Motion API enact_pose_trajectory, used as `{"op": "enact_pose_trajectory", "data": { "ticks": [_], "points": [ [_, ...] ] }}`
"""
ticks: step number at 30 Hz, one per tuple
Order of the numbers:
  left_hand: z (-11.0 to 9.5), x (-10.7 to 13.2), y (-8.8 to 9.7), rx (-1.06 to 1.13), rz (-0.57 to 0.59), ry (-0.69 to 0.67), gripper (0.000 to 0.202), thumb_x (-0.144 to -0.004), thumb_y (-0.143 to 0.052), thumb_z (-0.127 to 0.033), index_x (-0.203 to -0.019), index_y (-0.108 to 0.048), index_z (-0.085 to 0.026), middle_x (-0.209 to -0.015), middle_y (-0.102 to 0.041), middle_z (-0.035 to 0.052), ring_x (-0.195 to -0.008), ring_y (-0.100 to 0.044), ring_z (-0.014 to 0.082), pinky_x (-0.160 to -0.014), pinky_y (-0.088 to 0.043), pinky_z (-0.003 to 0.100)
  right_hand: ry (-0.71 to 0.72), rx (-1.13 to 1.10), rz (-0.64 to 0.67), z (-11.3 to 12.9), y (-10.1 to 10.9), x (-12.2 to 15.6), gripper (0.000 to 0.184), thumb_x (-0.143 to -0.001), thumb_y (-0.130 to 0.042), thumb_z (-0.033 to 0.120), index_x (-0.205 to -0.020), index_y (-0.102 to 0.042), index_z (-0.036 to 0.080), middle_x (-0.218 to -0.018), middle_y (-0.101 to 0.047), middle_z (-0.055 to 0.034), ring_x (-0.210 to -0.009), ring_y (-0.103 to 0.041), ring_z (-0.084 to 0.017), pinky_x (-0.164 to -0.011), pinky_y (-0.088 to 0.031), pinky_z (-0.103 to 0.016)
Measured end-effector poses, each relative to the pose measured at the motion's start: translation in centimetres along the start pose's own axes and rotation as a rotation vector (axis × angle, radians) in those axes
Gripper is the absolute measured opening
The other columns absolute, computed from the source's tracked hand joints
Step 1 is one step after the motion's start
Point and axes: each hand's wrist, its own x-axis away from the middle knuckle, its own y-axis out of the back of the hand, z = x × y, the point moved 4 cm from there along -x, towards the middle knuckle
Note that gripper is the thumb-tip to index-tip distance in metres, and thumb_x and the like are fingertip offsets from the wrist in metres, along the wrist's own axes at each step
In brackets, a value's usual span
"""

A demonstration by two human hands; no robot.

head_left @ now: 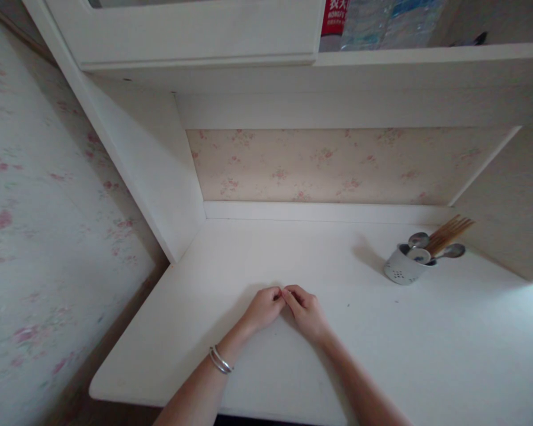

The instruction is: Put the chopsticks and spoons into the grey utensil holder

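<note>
My left hand and my right hand meet over the white tabletop, left of its middle. Both have curled fingers, and their fingertips and thumbs touch where they come together. No object shows between them, though the insides of the fingers are hidden. Two thin silver bangles circle my left wrist. The nearest object to my right hand is a white cup with small holes, standing well apart from it on the right.
The cup holds spoons, wooden chopsticks and a round white piece. A white side panel rises at the left. Overhead runs a shelf with plastic bottles and a red-labelled package. Flowered wallpaper covers the back.
</note>
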Motion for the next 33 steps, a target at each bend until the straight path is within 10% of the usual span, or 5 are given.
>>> {"op": "enact_pose_trajectory", "data": {
  "ticks": [33],
  "points": [
    [-0.21, 0.03, 0.11, -0.016, -0.002, -0.001, 0.035, -0.087, -0.044, -0.039, -0.077, -0.067, -0.014, -0.077, -0.069, 0.0045, -0.070, -0.057, 0.0165, -0.063, -0.038, 0.026, -0.018, -0.002, 0.001, 0.18, -0.01, 0.09, 0.041, -0.092, -0.045, 0.051, -0.095, -0.069, 0.017, -0.078, -0.069, -0.0049, -0.069, -0.058, -0.018, -0.064, -0.043, -0.027]
  ]
}}
